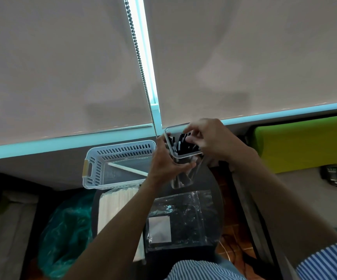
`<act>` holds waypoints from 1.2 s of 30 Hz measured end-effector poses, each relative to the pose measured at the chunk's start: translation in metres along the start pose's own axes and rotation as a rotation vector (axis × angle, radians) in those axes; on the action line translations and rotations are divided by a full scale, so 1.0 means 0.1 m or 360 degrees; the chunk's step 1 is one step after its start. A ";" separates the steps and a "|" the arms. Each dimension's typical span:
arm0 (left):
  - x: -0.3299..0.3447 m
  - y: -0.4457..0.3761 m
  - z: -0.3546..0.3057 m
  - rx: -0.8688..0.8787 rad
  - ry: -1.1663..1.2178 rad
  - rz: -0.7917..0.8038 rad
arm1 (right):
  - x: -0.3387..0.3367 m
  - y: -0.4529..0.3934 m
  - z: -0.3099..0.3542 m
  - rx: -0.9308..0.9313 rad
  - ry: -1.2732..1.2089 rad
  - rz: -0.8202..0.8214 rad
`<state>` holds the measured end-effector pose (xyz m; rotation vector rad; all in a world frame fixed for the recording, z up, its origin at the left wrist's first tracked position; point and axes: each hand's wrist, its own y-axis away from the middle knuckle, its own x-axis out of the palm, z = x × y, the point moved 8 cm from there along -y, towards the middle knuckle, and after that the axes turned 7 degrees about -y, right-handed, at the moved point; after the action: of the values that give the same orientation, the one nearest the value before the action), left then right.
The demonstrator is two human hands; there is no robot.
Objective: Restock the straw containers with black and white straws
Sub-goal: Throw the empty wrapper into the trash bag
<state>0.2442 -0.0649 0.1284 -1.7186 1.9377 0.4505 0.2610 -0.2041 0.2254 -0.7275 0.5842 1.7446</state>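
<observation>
Black & white straws (183,143), blue-white striped sleeve (325,261), green bag (66,235), clear container (180,174).

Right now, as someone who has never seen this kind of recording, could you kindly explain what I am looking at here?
This is one picture from a camera worn on a person's head, looking down at their two bare hands. The left hand grips a clear container from the side. The right hand reaches into its top, fingers among black and white straws. On the small dark table lie a slotted plastic basket holding one white straw, a pack of white straws and a clear plastic bag.
</observation>
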 end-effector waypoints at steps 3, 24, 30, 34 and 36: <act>-0.01 0.03 -0.06 0.0056 0.0009 0.0020 | 0.18 -0.04 -0.10 0.0117 0.0170 0.0295; -0.01 0.26 -0.08 0.0029 0.0083 0.0111 | 0.26 0.08 0.09 0.0066 0.0325 0.0278; -0.03 0.28 -0.15 0.0120 0.0059 0.0141 | 0.45 0.13 0.12 0.0123 0.0347 0.0756; -0.02 0.31 -0.13 0.0100 0.0043 0.0179 | 0.47 0.13 0.19 0.0051 0.0546 0.0894; -0.01 0.32 -0.13 0.0092 0.0078 0.0194 | 0.45 0.10 0.24 -0.0023 0.0686 0.0822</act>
<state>0.2103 -0.0666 0.1368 -1.5958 2.0780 0.3952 0.2372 -0.1606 0.2091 -1.0401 1.1321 2.0712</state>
